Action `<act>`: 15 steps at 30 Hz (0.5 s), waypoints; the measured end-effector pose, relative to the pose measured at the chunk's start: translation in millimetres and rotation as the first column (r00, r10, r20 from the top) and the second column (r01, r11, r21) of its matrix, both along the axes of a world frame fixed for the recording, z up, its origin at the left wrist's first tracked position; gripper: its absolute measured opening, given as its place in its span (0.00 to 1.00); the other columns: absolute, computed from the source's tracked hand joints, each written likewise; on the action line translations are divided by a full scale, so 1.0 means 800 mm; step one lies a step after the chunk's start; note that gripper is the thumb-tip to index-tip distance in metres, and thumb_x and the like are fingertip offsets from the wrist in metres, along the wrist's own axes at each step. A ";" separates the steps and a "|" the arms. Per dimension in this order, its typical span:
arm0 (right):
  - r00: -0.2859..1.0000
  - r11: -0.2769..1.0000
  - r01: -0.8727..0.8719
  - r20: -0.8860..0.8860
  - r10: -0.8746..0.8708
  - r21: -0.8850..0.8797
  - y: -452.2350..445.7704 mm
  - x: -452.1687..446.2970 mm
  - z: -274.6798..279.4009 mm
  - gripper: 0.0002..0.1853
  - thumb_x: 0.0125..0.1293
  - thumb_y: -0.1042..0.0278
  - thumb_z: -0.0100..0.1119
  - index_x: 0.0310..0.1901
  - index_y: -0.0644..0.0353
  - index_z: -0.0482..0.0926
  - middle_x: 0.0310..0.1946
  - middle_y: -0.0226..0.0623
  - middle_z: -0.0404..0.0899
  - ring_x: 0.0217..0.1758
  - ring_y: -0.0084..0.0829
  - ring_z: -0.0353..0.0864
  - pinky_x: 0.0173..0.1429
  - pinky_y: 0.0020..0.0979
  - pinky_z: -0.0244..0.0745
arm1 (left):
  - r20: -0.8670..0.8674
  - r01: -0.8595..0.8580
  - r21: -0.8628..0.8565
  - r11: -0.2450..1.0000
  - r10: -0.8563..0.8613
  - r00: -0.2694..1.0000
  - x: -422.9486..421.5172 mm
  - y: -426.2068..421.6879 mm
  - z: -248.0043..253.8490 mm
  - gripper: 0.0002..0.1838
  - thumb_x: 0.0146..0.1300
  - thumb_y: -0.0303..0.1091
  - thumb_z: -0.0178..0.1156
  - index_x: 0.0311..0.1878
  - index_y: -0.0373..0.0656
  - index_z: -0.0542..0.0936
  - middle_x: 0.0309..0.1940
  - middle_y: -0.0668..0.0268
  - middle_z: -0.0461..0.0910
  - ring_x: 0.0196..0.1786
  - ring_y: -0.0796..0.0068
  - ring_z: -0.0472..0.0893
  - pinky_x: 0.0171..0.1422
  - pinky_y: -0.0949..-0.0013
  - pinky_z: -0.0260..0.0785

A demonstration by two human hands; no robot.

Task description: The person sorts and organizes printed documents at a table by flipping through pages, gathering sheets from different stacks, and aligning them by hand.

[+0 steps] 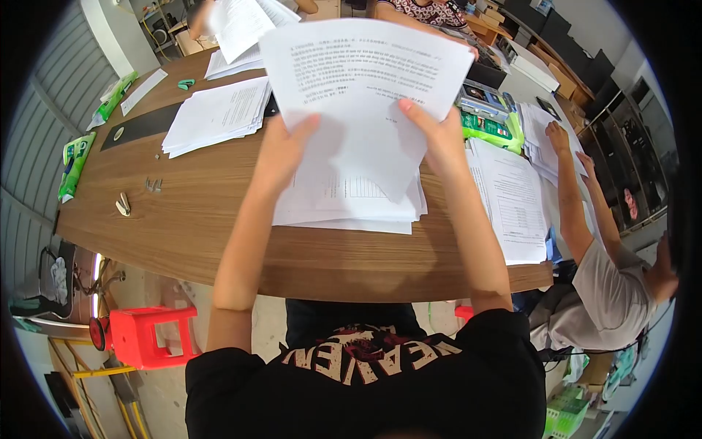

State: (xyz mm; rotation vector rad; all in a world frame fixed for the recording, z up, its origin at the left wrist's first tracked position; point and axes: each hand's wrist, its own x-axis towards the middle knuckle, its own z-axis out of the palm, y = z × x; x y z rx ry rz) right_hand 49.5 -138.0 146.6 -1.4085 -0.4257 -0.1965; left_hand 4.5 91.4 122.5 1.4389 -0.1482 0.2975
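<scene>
Both my hands hold up a printed paper sheet [358, 80], perhaps with more sheets behind it, above the wooden table. My left hand [291, 146] grips its left edge, thumb on the front. On the right edge, my right hand [439, 135] pinches it with the thumb across the page. Below the held paper lies a stack of papers [344, 212], partly covered by it. To the left of my left hand rests another paper stack [216, 113]. A further printed stack [510, 201] lies to the right of my right forearm.
On the wooden table [183, 234] are a stapler-like tool [123, 205], small metal pieces [153, 184], green scissors [186, 84] and green packets [75, 167]. A co-worker's hand [557, 137] touches papers at right. Other people sit opposite. A red stool [150, 336] stands at lower left.
</scene>
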 end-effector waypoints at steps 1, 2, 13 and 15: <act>0.999 0.998 -0.031 -0.028 0.033 0.062 0.008 -0.002 -0.009 0.23 0.58 0.71 0.68 0.54 0.67 0.74 0.47 0.40 0.81 0.48 0.27 0.79 0.52 0.29 0.75 | 0.005 -0.007 0.039 0.999 0.006 1.000 -0.003 -0.009 -0.009 0.18 0.67 0.33 0.57 0.58 0.35 0.74 0.49 0.61 0.80 0.50 0.75 0.78 0.56 0.71 0.68; 0.996 0.990 -0.060 -0.054 0.067 0.124 0.014 -0.005 -0.016 0.25 0.59 0.72 0.66 0.58 0.67 0.71 0.50 0.40 0.79 0.51 0.28 0.78 0.55 0.30 0.73 | 0.011 -0.013 0.078 0.997 0.012 1.000 -0.005 -0.017 -0.017 0.20 0.68 0.31 0.56 0.61 0.35 0.72 0.52 0.61 0.79 0.53 0.74 0.77 0.59 0.70 0.67; 0.998 0.997 0.035 0.052 -0.031 -0.075 0.019 -0.025 -0.063 0.24 0.67 0.74 0.53 0.63 0.66 0.64 0.55 0.42 0.75 0.58 0.31 0.73 0.63 0.32 0.65 | 0.217 -0.242 0.372 0.896 0.169 0.961 -0.009 -0.040 -0.072 0.20 0.73 0.37 0.46 0.61 0.35 0.71 0.51 0.51 0.79 0.55 0.62 0.78 0.60 0.66 0.65; 0.992 0.990 0.054 0.117 -0.039 -0.128 0.015 -0.027 -0.092 0.19 0.71 0.64 0.53 0.57 0.69 0.70 0.52 0.38 0.76 0.55 0.27 0.72 0.59 0.28 0.66 | 0.256 -0.254 0.367 0.895 0.165 0.952 -0.004 -0.035 -0.090 0.18 0.73 0.38 0.47 0.56 0.34 0.74 0.47 0.50 0.80 0.50 0.62 0.80 0.55 0.65 0.68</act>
